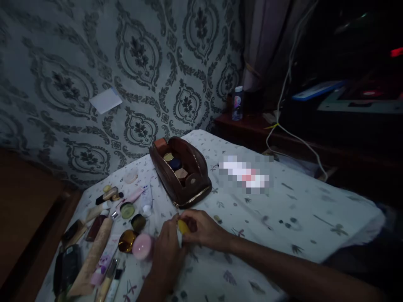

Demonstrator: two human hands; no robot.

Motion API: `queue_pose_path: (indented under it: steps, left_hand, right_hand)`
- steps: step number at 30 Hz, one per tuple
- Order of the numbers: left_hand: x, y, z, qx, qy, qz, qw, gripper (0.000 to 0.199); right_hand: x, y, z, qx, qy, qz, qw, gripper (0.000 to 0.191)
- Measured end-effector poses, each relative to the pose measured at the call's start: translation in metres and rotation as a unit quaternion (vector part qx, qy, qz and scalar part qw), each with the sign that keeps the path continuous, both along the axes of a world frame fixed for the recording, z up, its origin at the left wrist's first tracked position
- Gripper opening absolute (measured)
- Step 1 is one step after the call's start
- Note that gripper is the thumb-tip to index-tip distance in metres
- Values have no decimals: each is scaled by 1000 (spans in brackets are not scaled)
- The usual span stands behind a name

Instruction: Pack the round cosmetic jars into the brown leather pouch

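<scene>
My right hand [206, 230] pinches a small yellow item [183, 227] with a pale part on its left side; its exact kind does not show. Closed around the pale side is my left hand [168, 247], its fingers partly hidden from view. Just beyond both hands stands a brown zip pouch [160, 172], unzipped, with several round lids or jars inside, one dark blue [175, 164] and one gold [168, 157]. Close to the left hand sit a pink round jar [142, 246] and an amber jar [127, 241].
Several cosmetic tubes and bottles cover the left of the patterned white cloth [252, 235], among them a long beige tube [94, 256] and a dark bottle [67, 268]. A blurred-out object [247, 173] lies right of the pouch. A white cable [286, 79] hangs at the back right.
</scene>
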State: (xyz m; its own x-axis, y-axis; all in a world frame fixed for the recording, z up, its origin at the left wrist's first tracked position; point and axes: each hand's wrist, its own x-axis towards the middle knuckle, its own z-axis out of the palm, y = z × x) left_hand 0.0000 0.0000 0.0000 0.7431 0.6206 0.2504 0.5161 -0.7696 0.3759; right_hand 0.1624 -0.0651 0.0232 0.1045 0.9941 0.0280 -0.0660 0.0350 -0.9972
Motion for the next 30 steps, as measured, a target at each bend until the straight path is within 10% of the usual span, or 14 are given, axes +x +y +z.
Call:
queue_pose_path:
  steps: [7,15,24,30]
  left_hand:
    - [3,2,43,-258,-35,39,965,61]
    - [11,-1,62,-485,-183,28,855,35]
    - [56,52,203,4,-50,-3,999,52]
    - [145,94,222,237,305,-167,907,24]
  right_hand:
    - [4,-2,6,56,-53,15,997,41]
    - [15,-9,24,131,-54,-33,989,41]
    - [85,13,129,235,-198,-228,924,33]
    - [133,78,152,213,-336,-294,869,35]
